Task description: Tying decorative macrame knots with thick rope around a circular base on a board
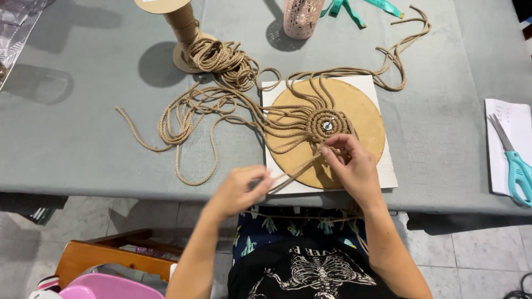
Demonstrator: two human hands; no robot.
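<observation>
A round tan board (360, 119) lies on a white square board (388, 171) near the table's front edge. A small coil of beige cord (327, 124) is knotted around a silver pin at the round board's middle, with several loose cord strands (205, 105) fanning out to the left and upper right. My right hand (352, 166) pinches the cords at the coil's lower edge. My left hand (238, 191), blurred, grips a cord strand pulled taut from the coil toward the front left.
A cardboard spool (180, 25) with wound cord stands at the back. A pink perforated cup (302, 16) and teal ribbon (354, 8) sit behind the boards. Teal-handled scissors (515, 166) rest on white paper (501, 182) at right. A wooden chair (111, 257) is below left.
</observation>
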